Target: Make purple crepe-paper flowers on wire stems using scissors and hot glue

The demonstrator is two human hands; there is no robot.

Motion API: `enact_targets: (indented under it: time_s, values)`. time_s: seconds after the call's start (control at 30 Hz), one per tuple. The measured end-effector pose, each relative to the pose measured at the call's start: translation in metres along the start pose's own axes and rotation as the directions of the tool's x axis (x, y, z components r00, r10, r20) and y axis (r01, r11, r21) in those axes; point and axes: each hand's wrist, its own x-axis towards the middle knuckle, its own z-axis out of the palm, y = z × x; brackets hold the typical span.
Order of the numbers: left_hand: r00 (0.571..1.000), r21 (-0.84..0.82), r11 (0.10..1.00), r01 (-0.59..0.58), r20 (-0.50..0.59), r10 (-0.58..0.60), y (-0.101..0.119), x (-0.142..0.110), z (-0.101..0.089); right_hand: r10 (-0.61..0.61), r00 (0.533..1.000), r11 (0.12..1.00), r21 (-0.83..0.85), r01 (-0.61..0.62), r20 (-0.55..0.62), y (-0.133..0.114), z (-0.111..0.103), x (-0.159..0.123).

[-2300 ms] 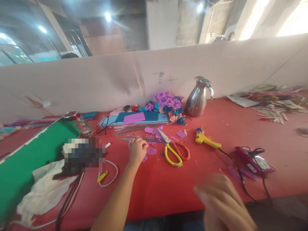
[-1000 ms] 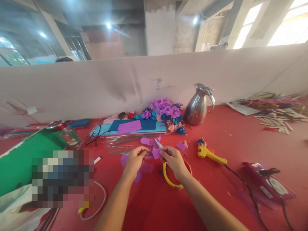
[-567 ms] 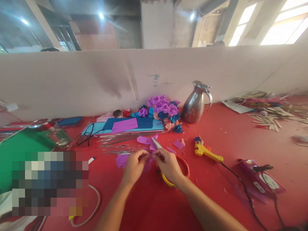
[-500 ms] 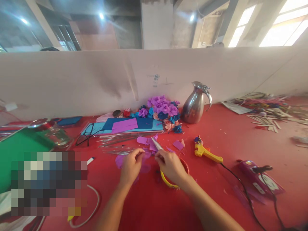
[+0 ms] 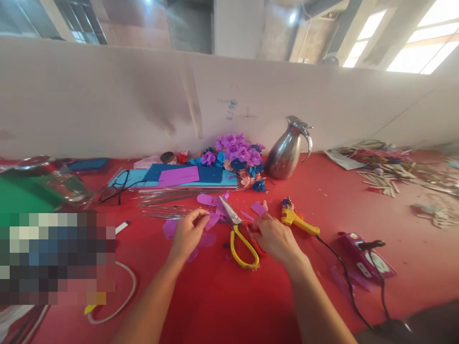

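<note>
My left hand [image 5: 189, 232] is closed in a pinch, with a purple paper petal [image 5: 213, 220] at its fingertips. Loose purple paper pieces [image 5: 207, 240] lie beside and below it. Scissors [image 5: 245, 252] with one yellow and one red handle rest on the red table between my hands, blades pointing away. My right hand [image 5: 278, 237] is over the red handle's side, palm down, fingers apart and holding nothing I can see. Its fingertips are close to a small purple paper rectangle [image 5: 258, 208] and a peach-coloured bit [image 5: 265, 204].
Behind are purple and blue paper flowers [image 5: 238, 150], a metal jug [image 5: 287, 150], paper sheets [image 5: 215, 174] and eyeglasses [image 5: 120, 186]. A yellow glue gun [image 5: 299, 222] and corded purple power strip [image 5: 367, 255] lie right. Thin wires [image 5: 168, 196] lie left, wood strips [image 5: 383, 181] far right.
My right hand has let go of the scissors, which now lie on the table, and has moved right toward the paper rectangle. My left hand keeps its pinch. The view has shifted slightly.
</note>
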Motion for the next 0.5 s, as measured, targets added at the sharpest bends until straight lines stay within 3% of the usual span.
enact_targets:
  time_s: [0.27, 0.4, 0.5]
  values:
    - [1.0, 0.06, 0.998, 0.012, -0.008, -0.012, -0.009, 0.003, 0.007, -0.015, 0.999, 0.998, 0.067, 0.012, 0.053, -0.013, 0.018, -0.024]
    - [0.991, 0.242, 0.963, -0.115, -0.043, 0.129, -0.021, 0.006, 0.009, 0.059, 0.998, 0.973, 0.223, -0.065, 0.031, -0.013, 0.026, -0.017]
    - [0.98, 0.376, 0.906, -0.193, 0.027, 0.197, -0.024, 0.007, 0.009, 0.067, 0.998, 0.912, 0.407, -0.052, -0.022, -0.008, 0.035, -0.015]
